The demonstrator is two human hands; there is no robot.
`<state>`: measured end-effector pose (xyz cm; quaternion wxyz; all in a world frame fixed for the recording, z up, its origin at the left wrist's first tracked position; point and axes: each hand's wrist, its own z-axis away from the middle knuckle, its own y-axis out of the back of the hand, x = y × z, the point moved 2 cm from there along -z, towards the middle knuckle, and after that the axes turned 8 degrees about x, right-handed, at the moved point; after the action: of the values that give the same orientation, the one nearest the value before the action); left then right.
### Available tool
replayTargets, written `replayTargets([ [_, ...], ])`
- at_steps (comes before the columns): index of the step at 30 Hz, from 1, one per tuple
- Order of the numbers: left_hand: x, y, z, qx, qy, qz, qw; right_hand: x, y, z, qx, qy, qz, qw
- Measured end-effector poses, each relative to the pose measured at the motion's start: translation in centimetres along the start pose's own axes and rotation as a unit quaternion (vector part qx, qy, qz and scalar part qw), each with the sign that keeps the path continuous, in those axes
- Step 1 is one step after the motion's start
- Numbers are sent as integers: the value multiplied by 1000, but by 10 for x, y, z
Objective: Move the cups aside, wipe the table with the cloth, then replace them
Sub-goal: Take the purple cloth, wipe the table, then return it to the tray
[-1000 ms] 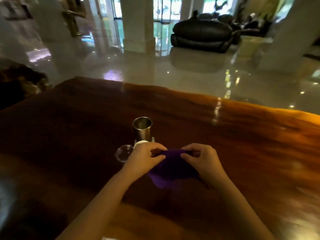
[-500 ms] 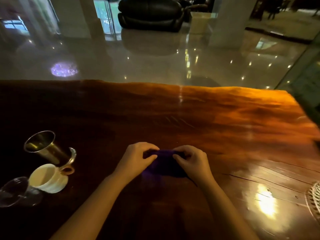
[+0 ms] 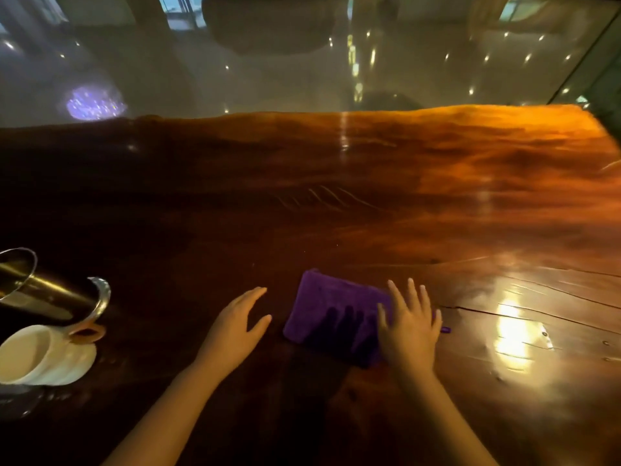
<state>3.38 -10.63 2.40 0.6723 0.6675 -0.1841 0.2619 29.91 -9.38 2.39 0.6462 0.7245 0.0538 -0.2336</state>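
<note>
A folded purple cloth [image 3: 331, 314] lies flat on the glossy wooden table [image 3: 369, 203]. My right hand [image 3: 408, 326] rests palm-down on the cloth's right end, fingers spread. Just left of the cloth, apart from it, my left hand [image 3: 237, 326] hovers open and holds nothing. At the far left edge stand a steel cup [image 3: 37, 290], a white ceramic cup [image 3: 40, 356] with a handle, and part of a clear plastic cup [image 3: 16, 403], close together.
The table's far edge [image 3: 302, 114] borders a shiny tiled floor with light reflections. A crack [image 3: 524, 314] runs through the wood at the right, under a bright glare. A glass panel [image 3: 598, 62] stands at the far right.
Both hands were pinching the cloth together; now it lies spread flat. The left hand has let go and the right hand lies flat on it. The view has shifted rightward.
</note>
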Motion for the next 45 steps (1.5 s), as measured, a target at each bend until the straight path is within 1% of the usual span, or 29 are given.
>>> replayTargets([
  [2,-18,-5,-6,7,11,-14,1000,-6,-30,16,-27,-19,35,999],
  [4,-34,-12,-15,12,5,-61,998,-12,-56,29,-43,-53,53,996],
  [6,-50,-19,-24,23,8,-132,991,-17,-78,32,-57,-112,53,991],
  [8,-67,-25,-34,41,36,-177,983,-24,-96,23,-61,-181,33,981],
  [11,-98,-31,-49,56,90,-229,968,-36,-118,-3,-45,-266,-35,962],
  [13,-117,-28,-60,57,108,-251,960,-34,-125,-18,-9,-296,-49,954],
  [14,-127,-27,-67,59,113,-258,958,-30,-129,-23,9,-291,-30,956],
  [15,-136,-25,-74,61,116,-264,956,-26,-133,-28,24,-267,0,963],
  [17,-148,-24,-88,47,115,-276,953,-18,-135,-37,32,-176,55,982],
  [19,-155,-28,-96,30,113,-285,951,-10,-134,-47,1,-58,90,994],
  [20,-157,-31,-97,31,110,-289,951,-6,-132,-52,-23,-8,102,995],
  [21,-158,-33,-97,40,106,-292,950,-3,-130,-56,-42,18,111,993],
  [22,-159,-35,-96,52,103,-294,949,0,-128,-58,-46,11,119,992],
  [23,-160,-36,-96,62,101,-295,948,1,-127,-61,-40,-29,121,991],
  [24,-161,-36,-95,66,99,-296,948,0,-126,-63,-26,-95,105,990],
  [26,-162,-37,-95,65,99,-296,948,-10,-130,-66,-3,-226,36,973],
  [27,-163,-37,-95,65,100,-300,947,-16,-135,-66,6,-251,26,968],
  [30,-167,-39,-97,62,105,-315,941,-19,-147,-74,38,-209,86,973],
  [34,-170,-40,-95,62,106,-312,942,-4,-145,-117,60,-146,119,980],
  [38,-166,-37,-94,63,89,-300,948,-5,-143,-162,50,-88,129,986],
  [41,-164,-36,-95,69,79,-282,954,-11,-148,-176,33,-48,140,988],
  [45,-162,-35,-94,70,79,-283,953,-28,-153,-182,11,9,149,989],
])
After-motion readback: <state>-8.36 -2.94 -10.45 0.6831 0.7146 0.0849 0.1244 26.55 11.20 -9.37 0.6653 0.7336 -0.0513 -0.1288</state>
